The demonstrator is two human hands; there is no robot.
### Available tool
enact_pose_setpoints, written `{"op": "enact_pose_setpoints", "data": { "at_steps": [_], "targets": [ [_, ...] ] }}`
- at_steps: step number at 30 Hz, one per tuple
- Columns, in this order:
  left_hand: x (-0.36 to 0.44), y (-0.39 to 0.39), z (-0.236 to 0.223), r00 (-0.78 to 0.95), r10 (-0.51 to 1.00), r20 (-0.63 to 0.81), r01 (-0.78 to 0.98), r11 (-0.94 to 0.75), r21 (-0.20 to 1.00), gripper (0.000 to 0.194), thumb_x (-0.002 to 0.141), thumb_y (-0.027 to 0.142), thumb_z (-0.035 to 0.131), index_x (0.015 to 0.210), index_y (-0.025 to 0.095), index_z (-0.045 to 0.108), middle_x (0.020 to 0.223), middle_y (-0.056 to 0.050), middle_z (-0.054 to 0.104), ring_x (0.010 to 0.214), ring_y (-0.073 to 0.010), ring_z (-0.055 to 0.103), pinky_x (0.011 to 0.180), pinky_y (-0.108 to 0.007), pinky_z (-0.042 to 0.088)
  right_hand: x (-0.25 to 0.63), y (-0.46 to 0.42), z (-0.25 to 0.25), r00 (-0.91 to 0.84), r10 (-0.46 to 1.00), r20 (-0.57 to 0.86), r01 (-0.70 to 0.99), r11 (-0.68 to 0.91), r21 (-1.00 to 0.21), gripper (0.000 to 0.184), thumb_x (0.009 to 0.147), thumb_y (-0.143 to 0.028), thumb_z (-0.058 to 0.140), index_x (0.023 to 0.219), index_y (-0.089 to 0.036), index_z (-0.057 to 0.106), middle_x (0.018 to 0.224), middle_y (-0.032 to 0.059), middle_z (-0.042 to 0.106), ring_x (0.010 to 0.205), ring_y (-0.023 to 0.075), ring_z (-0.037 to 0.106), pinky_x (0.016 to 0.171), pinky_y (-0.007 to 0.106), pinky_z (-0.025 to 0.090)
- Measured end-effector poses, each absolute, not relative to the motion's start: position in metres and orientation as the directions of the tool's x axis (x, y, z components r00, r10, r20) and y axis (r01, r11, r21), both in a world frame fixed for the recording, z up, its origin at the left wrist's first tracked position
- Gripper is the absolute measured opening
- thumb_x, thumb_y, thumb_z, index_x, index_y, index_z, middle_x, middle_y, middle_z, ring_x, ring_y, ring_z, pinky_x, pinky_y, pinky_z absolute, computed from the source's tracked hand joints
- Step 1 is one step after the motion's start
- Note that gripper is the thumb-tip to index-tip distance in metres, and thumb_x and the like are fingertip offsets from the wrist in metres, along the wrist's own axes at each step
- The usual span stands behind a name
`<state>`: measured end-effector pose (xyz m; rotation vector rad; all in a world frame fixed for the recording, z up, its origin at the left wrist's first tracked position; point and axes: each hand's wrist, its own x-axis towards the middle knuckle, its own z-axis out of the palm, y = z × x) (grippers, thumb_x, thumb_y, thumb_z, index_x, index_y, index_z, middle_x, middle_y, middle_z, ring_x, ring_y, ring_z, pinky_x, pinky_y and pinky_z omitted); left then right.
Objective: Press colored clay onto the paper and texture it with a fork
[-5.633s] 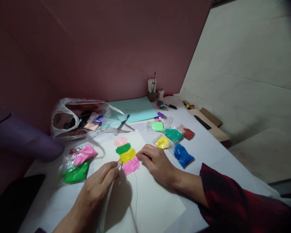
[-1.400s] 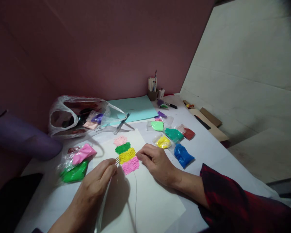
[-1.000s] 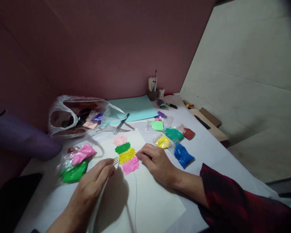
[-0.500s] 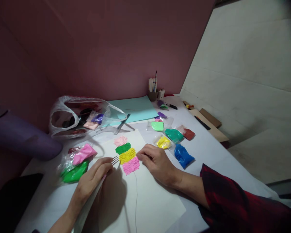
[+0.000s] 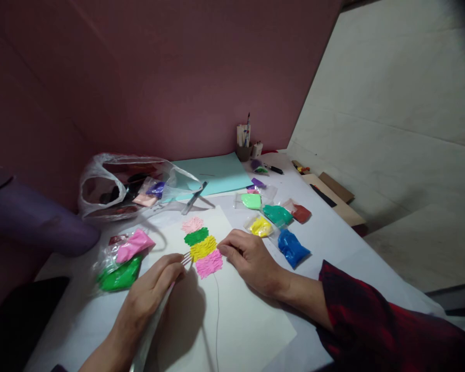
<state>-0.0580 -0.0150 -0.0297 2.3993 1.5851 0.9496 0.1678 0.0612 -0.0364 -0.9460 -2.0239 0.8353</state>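
My left hand (image 5: 151,294) is closed round the handle of a metal fork (image 5: 186,258), whose tines touch the left edge of the yellow clay patch (image 5: 203,248). That patch lies in a column with a pale pink patch (image 5: 192,224), a green patch (image 5: 196,236) and a bright pink patch (image 5: 209,263) on a white sheet of paper (image 5: 232,320). My right hand (image 5: 250,261) rests on the paper just right of the patches with its fingers curled and pressed down, their tips beside the yellow one.
Bags of clay lie on both sides: pink (image 5: 134,245) and green (image 5: 118,276) at left; yellow (image 5: 260,226), blue (image 5: 291,248), teal (image 5: 277,214) and red (image 5: 301,212) at right. A plastic bag (image 5: 120,186), a turquoise sheet (image 5: 213,175) and a pen cup (image 5: 243,147) stand behind.
My left hand has shifted the fork slightly, from the seam of yellow and pink patches out to the left and back against the yellow patch's edge. My right hand stays put.
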Motion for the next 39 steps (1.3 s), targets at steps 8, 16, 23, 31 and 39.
{"op": "enact_pose_setpoints", "data": {
  "at_steps": [8, 16, 23, 31, 39],
  "targets": [
    [-0.062, -0.012, -0.025, 0.347, 0.823, 0.450, 0.783, -0.518, 0.343, 0.035, 0.083, 0.000, 0.037, 0.095, 0.023, 0.061, 0.100, -0.003, 0.072, 0.085, -0.0133, 0.070, 0.071, -0.018, 0.056, 0.168, 0.061, -0.036, -0.457, 0.817, 0.351, 0.332, 0.523, -0.785, 0.018, 0.089, -0.011, 0.055, 0.073, -0.016, 0.063, 0.074, 0.0019, 0.061, 0.072, 0.0143, 0.056, 0.068, 0.028, 0.043],
    [-0.058, -0.014, -0.033, 0.407, 0.768, 0.495, 0.823, -0.543, 0.167, 0.029, 0.089, -0.001, 0.036, 0.101, 0.017, 0.054, 0.101, -0.009, 0.068, 0.093, -0.0139, 0.066, 0.078, -0.020, 0.053, 0.168, 0.061, -0.038, -0.456, 0.817, 0.354, 0.337, 0.527, -0.780, 0.017, 0.089, -0.011, 0.056, 0.073, -0.016, 0.063, 0.074, 0.0021, 0.061, 0.072, 0.0142, 0.056, 0.068, 0.028, 0.043],
    [-0.056, -0.018, -0.037, 0.380, 0.822, 0.424, 0.828, -0.507, 0.240, 0.028, 0.092, 0.002, 0.035, 0.101, 0.018, 0.055, 0.106, -0.010, 0.065, 0.095, -0.0147, 0.064, 0.080, -0.024, 0.053, 0.168, 0.061, -0.038, -0.456, 0.816, 0.355, 0.334, 0.526, -0.782, 0.018, 0.090, -0.013, 0.055, 0.074, -0.016, 0.063, 0.074, 0.0024, 0.062, 0.073, 0.0146, 0.056, 0.068, 0.029, 0.043],
    [-0.062, -0.015, -0.037, 0.384, 0.788, 0.482, 0.817, -0.533, 0.220, 0.026, 0.093, 0.003, 0.035, 0.101, 0.018, 0.055, 0.105, -0.009, 0.065, 0.095, -0.0135, 0.064, 0.080, -0.021, 0.052, 0.168, 0.062, -0.039, -0.455, 0.816, 0.357, 0.325, 0.526, -0.786, 0.018, 0.089, -0.011, 0.055, 0.074, -0.016, 0.062, 0.075, 0.0025, 0.062, 0.073, 0.0148, 0.056, 0.069, 0.029, 0.043],
    [-0.052, -0.022, -0.034, 0.184, 0.778, 0.600, 0.856, -0.427, 0.291, 0.024, 0.090, 0.000, 0.044, 0.097, 0.020, 0.055, 0.108, -0.007, 0.064, 0.099, -0.0137, 0.063, 0.078, -0.021, 0.054, 0.168, 0.061, -0.036, -0.435, 0.832, 0.345, 0.309, 0.498, -0.810, 0.019, 0.089, -0.011, 0.055, 0.072, -0.016, 0.062, 0.073, 0.0016, 0.061, 0.072, 0.0138, 0.055, 0.068, 0.028, 0.042]
  ]
}}
